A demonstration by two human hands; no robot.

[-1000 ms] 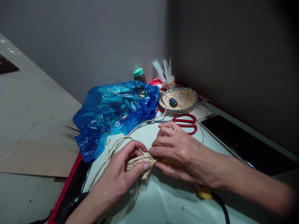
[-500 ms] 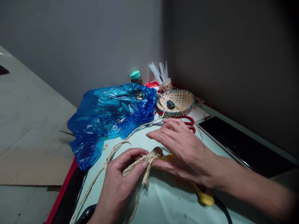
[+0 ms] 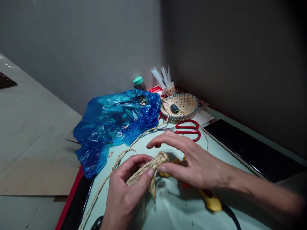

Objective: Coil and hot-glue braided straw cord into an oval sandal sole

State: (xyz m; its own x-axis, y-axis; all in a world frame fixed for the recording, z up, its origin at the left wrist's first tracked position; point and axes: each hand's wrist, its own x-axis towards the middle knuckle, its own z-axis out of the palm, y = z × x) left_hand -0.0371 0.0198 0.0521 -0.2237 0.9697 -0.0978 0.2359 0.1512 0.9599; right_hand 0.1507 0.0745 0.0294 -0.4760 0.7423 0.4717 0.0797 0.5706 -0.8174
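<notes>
A small flat coil of braided straw cord (image 3: 150, 167) is pinched between the thumb and fingers of my left hand (image 3: 127, 188), with a loose end hanging below it. My right hand (image 3: 192, 159) is spread beside the coil, its thumb at the coil's right end and its fingers raised above. From the woven basket, a long braid (image 3: 117, 161) runs past my left hand to the table's front. Behind my right hand lie red-handled scissors (image 3: 188, 129). Partly hidden under that hand is a yellow tool (image 3: 211, 203) with a black cord.
A blue plastic bag (image 3: 115, 115) sits at the back left. The woven basket (image 3: 189, 105) holds a dark thread spool (image 3: 174, 109). Behind stand a cup of clear sticks (image 3: 169, 89) and a green-lidded jar (image 3: 139, 82). A black flat device (image 3: 247, 147) lies right.
My right hand's fingers have opened away from its thumb, uncovering the scissors' handles. The coil has turned slightly, showing more of its braided side. The view has shifted a little.
</notes>
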